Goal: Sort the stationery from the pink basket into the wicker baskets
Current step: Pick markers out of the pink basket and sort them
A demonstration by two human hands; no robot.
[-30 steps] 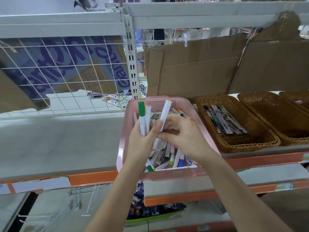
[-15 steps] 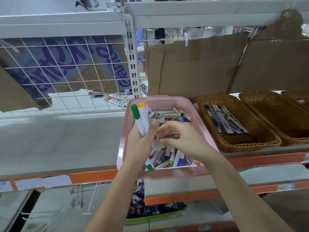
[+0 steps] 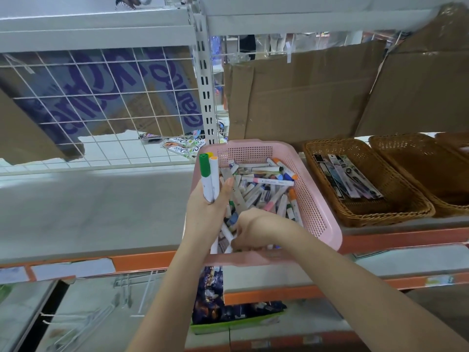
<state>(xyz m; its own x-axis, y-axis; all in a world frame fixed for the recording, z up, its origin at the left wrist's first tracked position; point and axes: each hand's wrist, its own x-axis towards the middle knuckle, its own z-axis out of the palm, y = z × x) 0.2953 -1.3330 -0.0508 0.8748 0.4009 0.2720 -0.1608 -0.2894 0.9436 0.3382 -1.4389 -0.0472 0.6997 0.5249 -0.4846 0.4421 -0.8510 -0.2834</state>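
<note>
Pink perforated plastic basket [image 3: 313, 196] sits on the shelf, full of mixed markers and pens. Our left hand [image 3: 206, 212] holds a bundle of white markers [image 3: 210, 180] upright, green, yellow and orange caps on top. Our right hand [image 3: 251, 231] digs into the near end of the pile, fingers curled around something we cannot tell. We should pick out matching white markers only, then carry the bundle to a brown wicker basket [image 3: 380, 212] just beside.
</note>
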